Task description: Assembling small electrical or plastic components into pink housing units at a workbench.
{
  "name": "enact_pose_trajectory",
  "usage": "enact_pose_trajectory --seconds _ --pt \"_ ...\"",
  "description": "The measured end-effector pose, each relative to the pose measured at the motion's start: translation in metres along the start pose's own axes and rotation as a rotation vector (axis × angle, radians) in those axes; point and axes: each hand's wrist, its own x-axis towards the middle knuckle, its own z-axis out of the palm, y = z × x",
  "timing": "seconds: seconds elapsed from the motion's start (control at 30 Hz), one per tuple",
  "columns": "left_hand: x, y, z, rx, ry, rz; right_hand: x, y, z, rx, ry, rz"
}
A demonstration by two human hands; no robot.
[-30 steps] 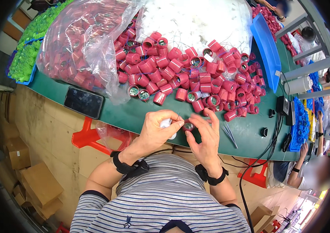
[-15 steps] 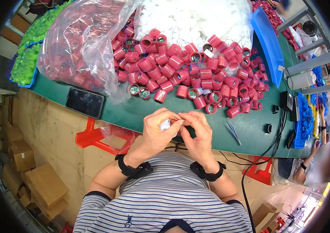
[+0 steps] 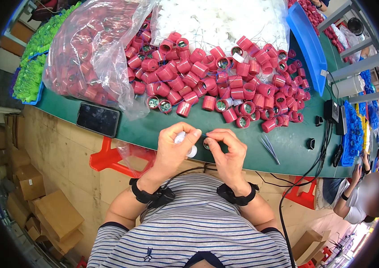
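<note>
Over the near table edge, my left hand (image 3: 175,145) is closed around a white plastic piece (image 3: 191,151), rounded and smooth, partly covered by the fingers. My right hand (image 3: 228,151) faces it with thumb and forefinger pinched together. What looks like a thin dark wire (image 3: 203,135) spans the small gap between the fingertips. A small round part (image 3: 206,144) shows beside the right thumb, mostly hidden. Beyond both hands lies a heap of red cylindrical housings (image 3: 198,69) with green circuit boards and thin wires inside. Tweezers (image 3: 270,149) rest to the right of my right hand.
A clear plastic bag (image 3: 93,58) of red housings lies at left, near a black phone (image 3: 98,119). White pieces (image 3: 225,22) pile up at the back. A blue tray (image 3: 308,47), black cables (image 3: 325,147) and a co-worker (image 3: 354,196) are at right. Red stools (image 3: 118,158) stand below.
My hands have moved apart, the left one shifting slightly left. More of the white piece shows, and the wire and round part between the hands have come into sight.
</note>
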Motion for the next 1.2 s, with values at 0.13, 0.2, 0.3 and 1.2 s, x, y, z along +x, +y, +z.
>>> enact_pose_trajectory --seconds 0.13,0.2,0.3,1.2 --pt "0.000 -0.009 -0.013 -0.085 -0.133 -0.134 0.000 0.000 -0.001 -0.044 0.047 -0.047" --pt "-0.001 -0.012 -0.015 -0.193 -0.187 -0.218 0.001 0.001 0.000 -0.100 0.050 -0.100" --pt "0.000 -0.013 -0.014 -0.331 -0.216 -0.246 0.002 0.005 0.000 -0.274 0.048 -0.344" --pt "0.007 -0.003 -0.011 -0.658 -0.247 -0.387 0.001 -0.002 -0.008 -0.090 0.066 -0.071"
